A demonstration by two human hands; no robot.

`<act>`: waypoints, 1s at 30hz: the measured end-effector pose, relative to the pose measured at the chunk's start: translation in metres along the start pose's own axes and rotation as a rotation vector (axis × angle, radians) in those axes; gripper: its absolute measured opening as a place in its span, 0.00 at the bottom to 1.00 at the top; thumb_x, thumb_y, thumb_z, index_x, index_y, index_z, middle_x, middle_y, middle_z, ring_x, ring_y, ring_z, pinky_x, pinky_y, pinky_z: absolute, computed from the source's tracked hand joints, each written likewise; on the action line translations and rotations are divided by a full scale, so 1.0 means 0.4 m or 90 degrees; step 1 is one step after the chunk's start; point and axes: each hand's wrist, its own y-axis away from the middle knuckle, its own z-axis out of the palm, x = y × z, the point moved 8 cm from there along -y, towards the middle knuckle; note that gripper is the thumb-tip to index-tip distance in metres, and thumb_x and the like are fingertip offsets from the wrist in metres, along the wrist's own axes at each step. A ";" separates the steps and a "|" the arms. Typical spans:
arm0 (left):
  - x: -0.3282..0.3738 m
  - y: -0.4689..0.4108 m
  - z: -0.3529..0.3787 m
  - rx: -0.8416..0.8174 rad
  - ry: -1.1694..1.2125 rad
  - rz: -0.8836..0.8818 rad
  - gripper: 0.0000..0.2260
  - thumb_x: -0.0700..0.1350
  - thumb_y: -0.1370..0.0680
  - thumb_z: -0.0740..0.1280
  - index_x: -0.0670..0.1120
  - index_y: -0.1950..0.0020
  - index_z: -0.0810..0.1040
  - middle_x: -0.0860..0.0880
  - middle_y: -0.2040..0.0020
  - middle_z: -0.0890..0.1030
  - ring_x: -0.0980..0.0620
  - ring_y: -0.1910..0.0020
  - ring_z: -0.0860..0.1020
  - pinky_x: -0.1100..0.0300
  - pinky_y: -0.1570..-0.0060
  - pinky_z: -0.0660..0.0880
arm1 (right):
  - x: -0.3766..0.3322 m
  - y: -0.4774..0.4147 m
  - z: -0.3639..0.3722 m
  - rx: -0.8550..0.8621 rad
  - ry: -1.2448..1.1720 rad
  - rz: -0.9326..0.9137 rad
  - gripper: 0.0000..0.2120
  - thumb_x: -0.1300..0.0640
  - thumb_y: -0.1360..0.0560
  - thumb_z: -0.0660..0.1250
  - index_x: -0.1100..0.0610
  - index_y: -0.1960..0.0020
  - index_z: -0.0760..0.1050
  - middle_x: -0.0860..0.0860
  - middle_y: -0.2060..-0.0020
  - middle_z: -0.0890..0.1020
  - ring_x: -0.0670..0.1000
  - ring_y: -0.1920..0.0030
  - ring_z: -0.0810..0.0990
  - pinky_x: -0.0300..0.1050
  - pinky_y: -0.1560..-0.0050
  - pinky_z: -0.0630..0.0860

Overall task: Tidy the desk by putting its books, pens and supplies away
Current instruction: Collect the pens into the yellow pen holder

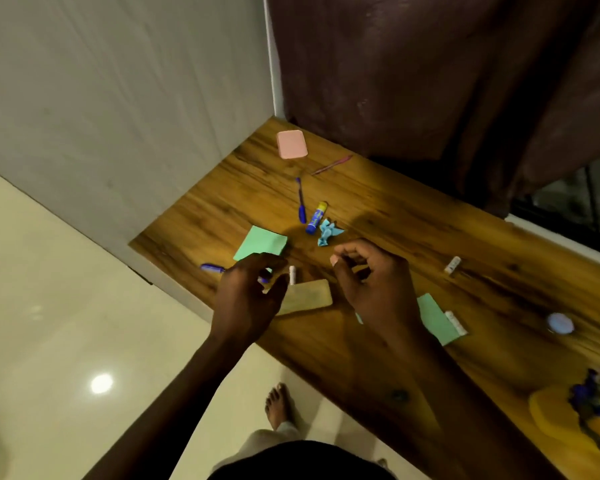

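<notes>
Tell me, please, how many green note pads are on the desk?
2. One pad lies just beyond the left hand; the other pad sits partly under the right hand, beside a white tube. Another could be hidden under the hands.

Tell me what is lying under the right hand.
A green paper sheet lies on the desk beneath the right hand and wrist; only its ends show. Its middle is covered, so anything there cannot be seen.

Brown curtain (430, 64), pale wall (118, 98), glossy cream floor (49, 306), dark window (568, 202) at right
</notes>
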 end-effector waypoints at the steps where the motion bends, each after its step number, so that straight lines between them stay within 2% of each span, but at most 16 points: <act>1: -0.033 -0.009 -0.017 0.005 -0.003 -0.015 0.10 0.44 0.23 0.73 0.50 0.41 0.83 0.56 0.46 0.83 0.59 0.55 0.81 0.62 0.62 0.80 | -0.004 -0.019 0.025 -0.007 0.006 -0.003 0.05 0.53 0.21 0.71 0.52 0.47 0.83 0.42 0.54 0.85 0.38 0.52 0.82 0.29 0.59 0.78; 6: -0.198 -0.046 -0.071 -0.003 -0.086 -0.103 0.07 0.43 0.23 0.73 0.49 0.45 0.85 0.55 0.51 0.85 0.64 0.62 0.79 0.70 0.66 0.74 | -0.009 -0.123 0.135 -0.072 0.047 -0.025 0.08 0.54 0.21 0.69 0.53 0.43 0.82 0.44 0.50 0.86 0.41 0.49 0.83 0.43 0.53 0.83; 10: -0.317 -0.063 -0.072 -0.021 -0.121 -0.244 0.07 0.50 0.22 0.72 0.50 0.48 0.84 0.52 0.57 0.85 0.57 0.66 0.81 0.60 0.68 0.78 | -0.004 -0.213 0.201 -0.107 0.129 -0.054 0.08 0.55 0.21 0.68 0.52 0.44 0.82 0.46 0.49 0.86 0.45 0.48 0.84 0.45 0.51 0.82; 13: -0.355 -0.078 -0.052 -0.043 -0.122 -0.312 0.09 0.55 0.22 0.71 0.49 0.52 0.81 0.52 0.64 0.81 0.56 0.71 0.79 0.61 0.73 0.73 | 0.022 -0.278 0.252 -0.140 0.185 -0.042 0.07 0.56 0.22 0.69 0.52 0.44 0.82 0.46 0.49 0.87 0.46 0.49 0.84 0.43 0.52 0.81; 17: -0.385 -0.092 -0.024 -0.096 -0.190 -0.361 0.15 0.57 0.20 0.67 0.46 0.54 0.79 0.53 0.65 0.77 0.55 0.70 0.76 0.62 0.76 0.66 | 0.074 -0.363 0.308 -0.159 0.231 -0.031 0.08 0.57 0.24 0.70 0.53 0.45 0.83 0.49 0.50 0.87 0.51 0.51 0.86 0.51 0.53 0.83; 20: -0.411 -0.102 -0.024 -0.113 -0.231 -0.385 0.16 0.59 0.21 0.67 0.46 0.54 0.79 0.53 0.66 0.76 0.55 0.72 0.75 0.62 0.77 0.64 | 0.113 -0.418 0.343 -0.178 0.271 0.000 0.06 0.59 0.24 0.69 0.52 0.48 0.81 0.50 0.53 0.86 0.52 0.52 0.85 0.51 0.54 0.82; 23: -0.437 -0.103 -0.024 -0.127 -0.204 -0.410 0.15 0.59 0.22 0.69 0.47 0.53 0.79 0.54 0.64 0.77 0.55 0.69 0.77 0.62 0.76 0.66 | 0.147 -0.461 0.381 -0.199 0.299 0.039 0.06 0.61 0.23 0.68 0.54 0.48 0.81 0.51 0.51 0.86 0.53 0.50 0.84 0.51 0.51 0.82; 27: -0.459 -0.112 -0.032 -0.133 -0.159 -0.445 0.11 0.54 0.23 0.71 0.46 0.55 0.79 0.52 0.65 0.77 0.54 0.70 0.77 0.62 0.76 0.68 | 0.189 -0.506 0.429 -0.218 0.332 0.070 0.06 0.61 0.21 0.68 0.56 0.47 0.81 0.55 0.48 0.85 0.58 0.46 0.84 0.55 0.47 0.82; 30: -0.481 -0.122 -0.047 -0.135 -0.146 -0.478 0.11 0.51 0.25 0.72 0.44 0.58 0.78 0.47 0.66 0.80 0.48 0.70 0.81 0.57 0.74 0.75 | 0.209 -0.528 0.466 -0.239 0.368 0.066 0.11 0.59 0.20 0.67 0.58 0.39 0.77 0.58 0.45 0.83 0.61 0.43 0.82 0.54 0.44 0.80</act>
